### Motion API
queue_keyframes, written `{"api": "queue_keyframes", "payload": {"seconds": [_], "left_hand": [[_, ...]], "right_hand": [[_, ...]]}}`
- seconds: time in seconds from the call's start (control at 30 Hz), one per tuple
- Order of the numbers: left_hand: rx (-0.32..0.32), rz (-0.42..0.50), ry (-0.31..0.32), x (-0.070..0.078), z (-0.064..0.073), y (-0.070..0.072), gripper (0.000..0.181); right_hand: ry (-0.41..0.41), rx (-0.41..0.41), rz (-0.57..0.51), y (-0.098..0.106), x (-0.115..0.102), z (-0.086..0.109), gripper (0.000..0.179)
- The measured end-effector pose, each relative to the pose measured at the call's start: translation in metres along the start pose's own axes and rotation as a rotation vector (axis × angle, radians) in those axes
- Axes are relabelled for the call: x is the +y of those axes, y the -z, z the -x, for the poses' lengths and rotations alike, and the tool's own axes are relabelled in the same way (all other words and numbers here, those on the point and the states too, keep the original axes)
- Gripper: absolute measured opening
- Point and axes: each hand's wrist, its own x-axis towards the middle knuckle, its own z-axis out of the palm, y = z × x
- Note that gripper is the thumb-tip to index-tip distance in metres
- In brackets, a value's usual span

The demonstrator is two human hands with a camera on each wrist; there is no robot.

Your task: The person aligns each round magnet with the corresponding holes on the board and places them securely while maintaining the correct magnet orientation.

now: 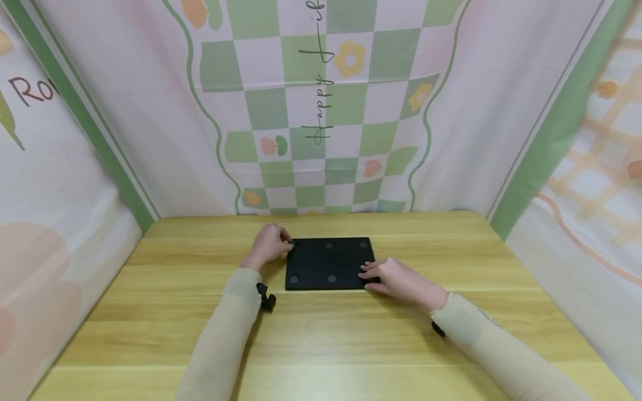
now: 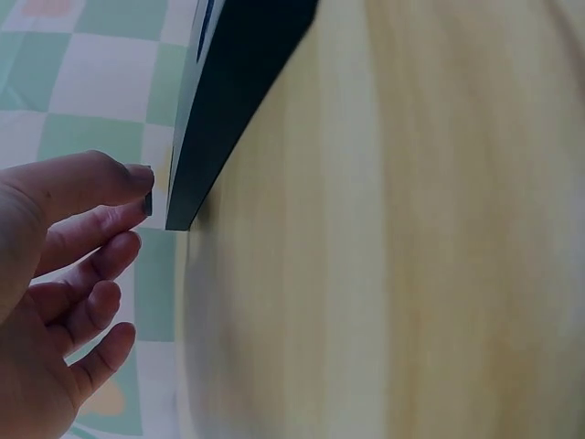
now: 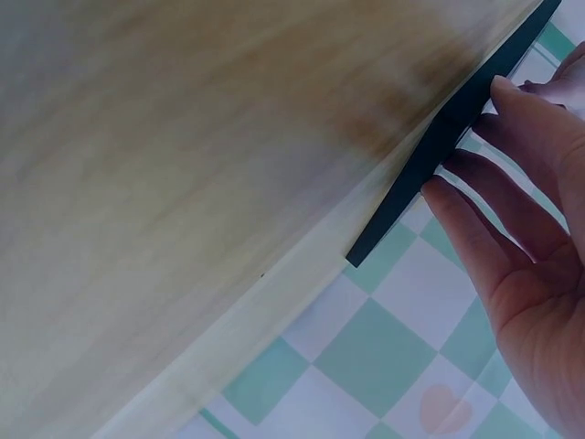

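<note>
A flat black rectangular board (image 1: 326, 262) lies near the table's far side, with several round grey discs (image 1: 332, 278) on its upper face. At its far left corner, my left hand (image 1: 270, 244) pinches a small thin grey piece (image 2: 149, 203) between thumb and index finger. It shows only edge-on in the left wrist view, apart from the board, and the other fingers curl loosely below. My right hand (image 1: 401, 280) rests at the board's near right corner, fingertips on its top and thumb by its edge. That hand covers the corner beneath it.
The board lies on a wood-grain table (image 1: 321, 340). Behind it hangs a green and white checked cloth (image 1: 311, 178), and patterned cloth walls (image 1: 65, 184) stand on both sides. A black wrist mount (image 1: 267, 298) sits at the left cuff.
</note>
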Motion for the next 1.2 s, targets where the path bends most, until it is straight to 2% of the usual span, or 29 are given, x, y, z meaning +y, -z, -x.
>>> {"api": "queue_keyframes", "payload": {"seconds": [0.77,1.2], "left_hand": [[-0.055,-0.034,0.035,0.0028,-0.0059,-0.0006,0.007],[-0.079,-0.113,0.027,0.0072,-0.0099,0.0027,0.007]], "right_hand": [[0.019,0.011,0.007,-0.0012,-0.0015,-0.0031,0.027],[0.021,0.014,0.011,-0.0021,-0.001,-0.0042,0.027]]}}
